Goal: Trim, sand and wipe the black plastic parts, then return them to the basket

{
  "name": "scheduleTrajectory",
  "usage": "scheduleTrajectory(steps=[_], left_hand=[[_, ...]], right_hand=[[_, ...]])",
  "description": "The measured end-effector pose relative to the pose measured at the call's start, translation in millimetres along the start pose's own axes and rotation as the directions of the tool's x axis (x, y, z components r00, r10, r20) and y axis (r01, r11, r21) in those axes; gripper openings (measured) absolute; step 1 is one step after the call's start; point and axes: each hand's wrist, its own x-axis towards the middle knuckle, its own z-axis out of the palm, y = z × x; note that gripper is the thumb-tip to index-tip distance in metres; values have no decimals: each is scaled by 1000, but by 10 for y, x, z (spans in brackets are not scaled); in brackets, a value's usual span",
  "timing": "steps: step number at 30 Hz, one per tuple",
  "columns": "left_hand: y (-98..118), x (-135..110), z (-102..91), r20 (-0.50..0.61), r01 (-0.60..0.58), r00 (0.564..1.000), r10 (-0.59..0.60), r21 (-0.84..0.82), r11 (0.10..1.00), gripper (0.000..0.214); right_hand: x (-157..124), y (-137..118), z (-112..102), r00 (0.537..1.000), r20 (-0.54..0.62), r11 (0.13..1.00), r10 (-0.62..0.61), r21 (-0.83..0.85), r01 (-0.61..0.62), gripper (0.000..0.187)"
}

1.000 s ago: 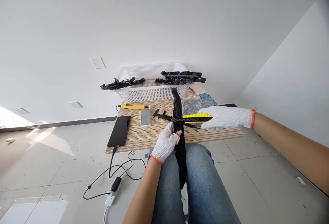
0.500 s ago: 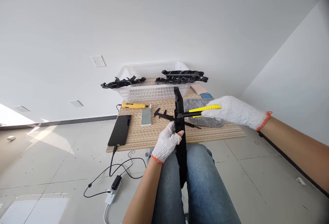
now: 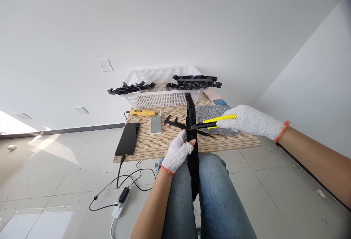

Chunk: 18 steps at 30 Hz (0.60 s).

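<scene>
Wearing a white knitted glove with an orange cuff, my left hand (image 3: pixel 178 150) grips a long black plastic part (image 3: pixel 194 162). The part runs from between my knees up past the table edge. My gloved right hand (image 3: pixel 238 119) is closed around a yellow and black utility knife (image 3: pixel 219 120). Its blade end points left and lies against the black part, just above my left fingers. Behind the part is a black caliper (image 3: pixel 175 123) on the table. Under the knife a grey cloth (image 3: pixel 210 112) is spread out.
A white basket (image 3: pixel 161 99) at the back holds several black plastic parts (image 3: pixel 196 81). On the wooden table (image 3: pixel 148 144) lie a black phone (image 3: pixel 127 139), a whetstone-like block (image 3: pixel 156 124) and a yellow corded tool (image 3: pixel 142 112). Cables and a power strip (image 3: pixel 120 206) rest on the floor.
The knife's blade end has shifted slightly down and to the right along the black part, and my right hand has moved slightly with it. My left hand stays put.
</scene>
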Motion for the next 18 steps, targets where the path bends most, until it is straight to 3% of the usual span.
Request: scheduleTrajectory(steps=[10,18], left_hand=[[83,-20,4,-10,19,1000,-19,54,998,19],[81,-21,-4,2,5,1000,-5,72,997,15]], right_hand=[[6,-8,87,990,23,989,136,49,-137,42],[12,-56,74,989,69,991,130,13,-131,40]])
